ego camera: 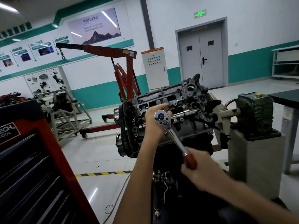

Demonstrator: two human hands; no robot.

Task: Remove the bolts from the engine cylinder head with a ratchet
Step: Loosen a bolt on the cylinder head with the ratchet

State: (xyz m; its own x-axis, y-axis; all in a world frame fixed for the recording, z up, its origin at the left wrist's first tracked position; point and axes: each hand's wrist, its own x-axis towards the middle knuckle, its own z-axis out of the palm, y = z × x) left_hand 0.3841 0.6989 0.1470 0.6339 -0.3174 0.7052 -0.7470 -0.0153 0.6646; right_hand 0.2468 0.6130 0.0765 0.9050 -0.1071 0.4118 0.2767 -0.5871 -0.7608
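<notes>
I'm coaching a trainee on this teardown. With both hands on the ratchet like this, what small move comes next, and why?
Probably a short swing of the red handle with the right hand. The ratchet head sits on the cylinder head, the left hand steadies it, and the right hand grips the handle, so a turn looks ready.

Left of the grip, nearer the camera, stands a red tool cabinet (32, 159) with dark drawers. Beyond the grip to the left, a red engine crane (124, 75) reaches its boom and chain leftward, and a grey frame on castors (69, 117) stands beside it. Far beyond the grip are an electrical cabinet (154, 68) and a grey double door (200, 52). Right of the grip sits a green gearbox (254, 113). Below and to the left, yellow-black tape (103, 173) crosses the floor.
</notes>
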